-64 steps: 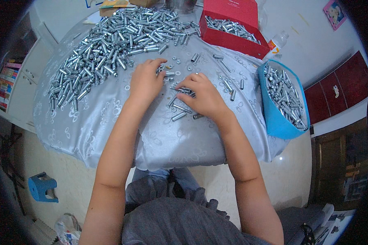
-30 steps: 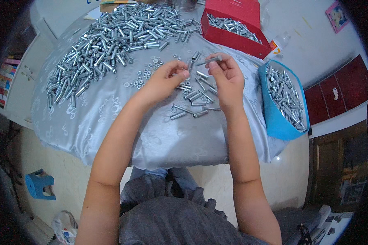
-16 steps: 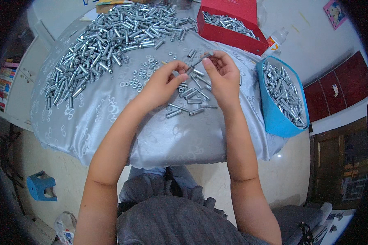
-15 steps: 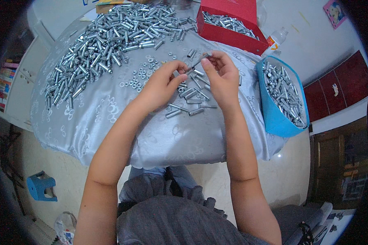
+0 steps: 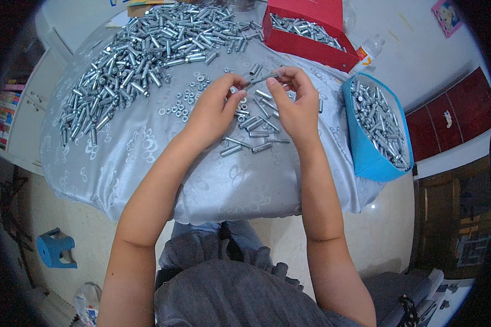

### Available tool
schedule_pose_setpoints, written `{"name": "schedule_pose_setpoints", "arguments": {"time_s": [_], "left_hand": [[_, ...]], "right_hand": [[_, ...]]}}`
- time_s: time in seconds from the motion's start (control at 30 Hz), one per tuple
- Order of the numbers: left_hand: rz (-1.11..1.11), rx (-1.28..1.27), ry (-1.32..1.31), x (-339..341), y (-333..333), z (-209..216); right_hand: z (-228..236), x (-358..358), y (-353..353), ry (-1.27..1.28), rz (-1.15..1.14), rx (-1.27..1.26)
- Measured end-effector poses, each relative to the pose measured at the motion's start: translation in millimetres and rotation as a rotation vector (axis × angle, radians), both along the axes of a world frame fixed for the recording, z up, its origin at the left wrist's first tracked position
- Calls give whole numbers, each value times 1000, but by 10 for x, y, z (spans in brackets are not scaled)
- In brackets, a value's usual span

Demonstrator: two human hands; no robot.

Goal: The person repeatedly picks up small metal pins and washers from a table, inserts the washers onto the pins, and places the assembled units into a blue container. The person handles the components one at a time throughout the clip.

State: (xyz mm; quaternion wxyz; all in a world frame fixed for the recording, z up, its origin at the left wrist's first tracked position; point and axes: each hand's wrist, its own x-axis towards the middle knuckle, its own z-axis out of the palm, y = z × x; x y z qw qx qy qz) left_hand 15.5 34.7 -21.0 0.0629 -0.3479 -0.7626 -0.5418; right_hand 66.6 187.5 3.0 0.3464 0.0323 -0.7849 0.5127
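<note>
Over the silvery tablecloth (image 5: 223, 188), both hands meet on a slim metal bolt with a tubular sleeve (image 5: 264, 79) around it. My left hand (image 5: 214, 109) pinches the bolt's left end between thumb and fingers. At the other end, my right hand (image 5: 298, 103) grips the sleeve with thumb and forefinger. The fingers partly cover both ends. Loose metal sleeves (image 5: 261, 147) and thin bolts (image 5: 238, 143) lie on the cloth below and between my hands. Small nuts and washers (image 5: 186, 100) are scattered left of my left hand.
A large heap of metal anchor bolts (image 5: 163, 41) covers the far left of the table. At the back right stands an open red box (image 5: 308, 53) of similar parts, beside a plastic bottle (image 5: 372, 48). A blue bin (image 5: 365, 163) of bolts sits at the right edge.
The sleeve has slid left along the bolt toward my left hand, covering the thin rod that showed between my hands. My hands have otherwise barely shifted.
</note>
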Motion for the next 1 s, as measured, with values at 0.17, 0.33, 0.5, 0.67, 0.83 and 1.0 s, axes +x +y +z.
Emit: {"name": "schedule_pose_setpoints", "arguments": {"time_s": [0.17, 0.33, 0.5, 0.67, 0.83, 1.0], "left_hand": [[19, 3, 127, -21, -12, 1], [2, 33, -17, 2, 4, 13], [-81, 198, -281, -41, 29, -46], [-161, 356, -427, -1, 36, 37], [-178, 393, -489, 12, 34, 49], [-198, 383, -646, 17, -36, 162]], "right_hand": [[-1, 0, -18, -7, 17, 55], [-14, -2, -30, -17, 77, 141], [-6, 3, -53, -105, 102, 51], [-99, -16, -55, -302, 217, -12], [-86, 8, -79, -330, 261, 28], [-50, 50, -79, -308, 351, 93]]}}
